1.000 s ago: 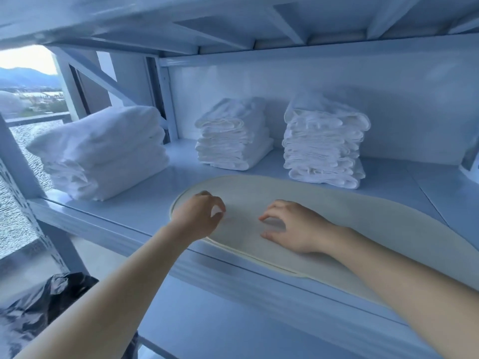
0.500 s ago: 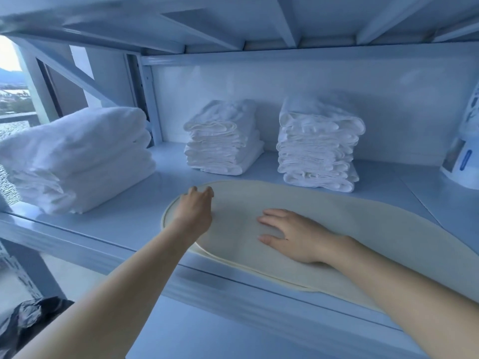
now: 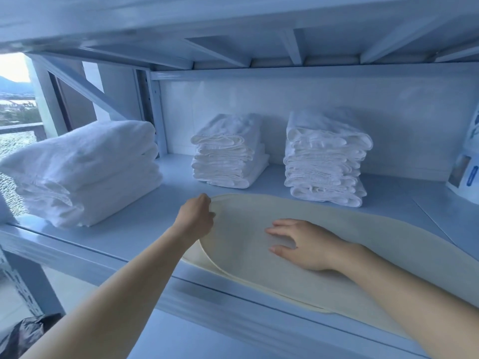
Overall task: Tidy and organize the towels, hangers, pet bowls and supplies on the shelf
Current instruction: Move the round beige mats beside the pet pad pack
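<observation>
A cream oval mat (image 3: 337, 229), with a second layer showing under its front edge, lies along the front of the blue shelf (image 3: 124, 237). My left hand (image 3: 197, 216) pinches the mat's left end, lifting its rim slightly. My right hand (image 3: 303, 244) presses flat on the mat with fingers spread. A stack of thick white towels (image 3: 85, 169) sits at the shelf's left. Two stacks of smaller folded white towels (image 3: 228, 151) (image 3: 326, 156) stand at the back.
A white and blue package (image 3: 466, 167) stands at the right edge of the shelf. A black plastic bag (image 3: 23, 335) lies on the floor at lower left. The upper shelf's underside hangs close overhead. A window is at the far left.
My left hand slid to the mat's far left rim and took hold of it. My right hand flattened from a curled touch to a spread palm on the mat.
</observation>
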{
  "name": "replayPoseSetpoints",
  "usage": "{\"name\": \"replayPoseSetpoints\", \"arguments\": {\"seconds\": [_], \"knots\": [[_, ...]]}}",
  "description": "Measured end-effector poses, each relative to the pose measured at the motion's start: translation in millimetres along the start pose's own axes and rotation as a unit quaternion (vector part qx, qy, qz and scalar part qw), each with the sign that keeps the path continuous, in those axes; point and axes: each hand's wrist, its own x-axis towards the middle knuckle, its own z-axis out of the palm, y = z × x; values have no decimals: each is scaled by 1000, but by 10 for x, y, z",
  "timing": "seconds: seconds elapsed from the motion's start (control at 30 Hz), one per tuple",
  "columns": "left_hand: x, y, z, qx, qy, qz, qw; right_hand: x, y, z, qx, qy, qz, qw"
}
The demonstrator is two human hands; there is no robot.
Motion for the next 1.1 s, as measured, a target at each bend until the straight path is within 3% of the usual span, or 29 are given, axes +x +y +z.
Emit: {"name": "replayPoseSetpoints", "arguments": {"seconds": [0.3,0.6,1.1], "knots": [[172,-161,-258,-59,104,36,992,162,-122,-80,-3,23,-7,1000],[117,-458,-80,41,4,-3,999,212,-177,33,-10,2,-7,1000],[144,-360,-94,91,2,-41,995,116,-97,46,7,13,-5,1000]]}}
